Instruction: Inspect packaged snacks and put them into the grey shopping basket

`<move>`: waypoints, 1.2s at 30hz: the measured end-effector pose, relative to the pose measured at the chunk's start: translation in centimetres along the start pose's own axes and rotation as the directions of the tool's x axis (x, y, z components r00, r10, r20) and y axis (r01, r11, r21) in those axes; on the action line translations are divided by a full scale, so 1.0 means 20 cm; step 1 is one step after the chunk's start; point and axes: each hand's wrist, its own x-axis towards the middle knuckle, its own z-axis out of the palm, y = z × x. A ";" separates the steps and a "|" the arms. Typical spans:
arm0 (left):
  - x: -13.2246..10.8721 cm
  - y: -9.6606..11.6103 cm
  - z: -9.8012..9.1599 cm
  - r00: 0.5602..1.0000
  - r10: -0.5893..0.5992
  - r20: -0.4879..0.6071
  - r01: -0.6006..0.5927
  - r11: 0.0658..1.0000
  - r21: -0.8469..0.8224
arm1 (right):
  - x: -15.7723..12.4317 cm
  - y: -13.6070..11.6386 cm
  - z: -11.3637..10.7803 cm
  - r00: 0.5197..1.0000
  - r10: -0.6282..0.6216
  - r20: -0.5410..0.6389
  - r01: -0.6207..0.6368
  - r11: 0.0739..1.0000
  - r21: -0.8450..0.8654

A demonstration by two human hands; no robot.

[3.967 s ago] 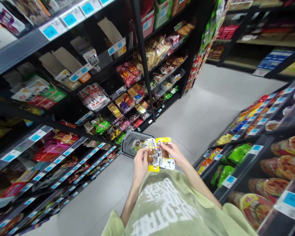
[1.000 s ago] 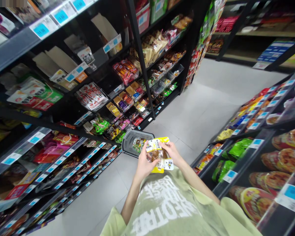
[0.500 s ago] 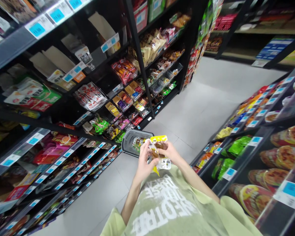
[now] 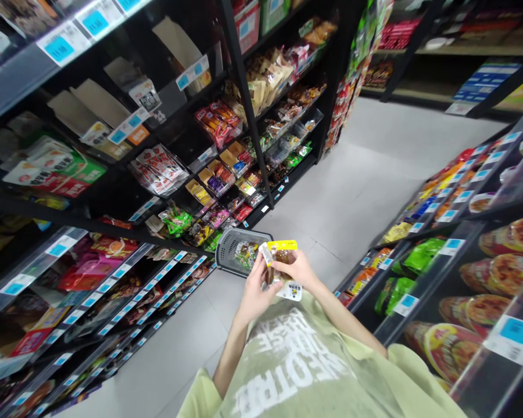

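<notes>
Both hands are raised in front of my chest in a shop aisle. My left hand [image 4: 255, 290] and my right hand [image 4: 297, 270] are closed on small yellow and clear snack packets [image 4: 282, 253] with brown food inside, held together in a stack. A white label end [image 4: 293, 290] of one packet hangs below my right hand. Just beyond the packets a grey plastic shopping basket [image 4: 230, 247] sits on the floor with a few packets inside it.
Black shelves [image 4: 126, 191] full of snack packets and blue price tags line the left side. A lower shelf unit [image 4: 457, 232] with noodle bowls and green bags runs along the right. Grey tiled floor [image 4: 366, 186] stretches ahead between them to further shelves at the back.
The two packets, first held side by side, have been brought together into one stack between my hands. The camera has tilted slightly; the basket has stayed put.
</notes>
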 end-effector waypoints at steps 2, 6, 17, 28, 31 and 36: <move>0.01 -0.02 0.02 0.997 -0.040 -0.072 0.033 0.995 -0.096 | 0.00 0.00 0.00 0.999 0.030 -0.024 -0.030 1.000 0.007; 0.00 -0.03 0.02 0.979 -0.187 -0.082 0.141 0.908 -0.394 | 0.00 0.02 -0.02 0.993 0.114 -0.031 -0.110 0.988 0.108; -0.02 0.02 -0.01 0.946 -0.294 -0.137 0.182 0.831 -0.525 | -0.01 0.01 -0.03 0.985 0.167 -0.041 -0.162 0.980 0.114; -0.03 -0.03 -0.02 0.967 -0.217 -0.136 0.156 0.921 -0.356 | -0.03 -0.05 -0.02 0.992 0.129 -0.018 -0.124 0.980 0.155; -0.03 -0.01 -0.01 0.969 -0.210 -0.130 0.150 0.918 -0.366 | -0.04 -0.08 -0.01 0.994 0.110 -0.027 -0.105 0.981 0.162; -0.02 0.00 0.00 0.964 -0.228 -0.136 0.161 0.910 -0.382 | -0.05 -0.10 0.00 0.992 0.117 -0.049 -0.110 0.985 0.133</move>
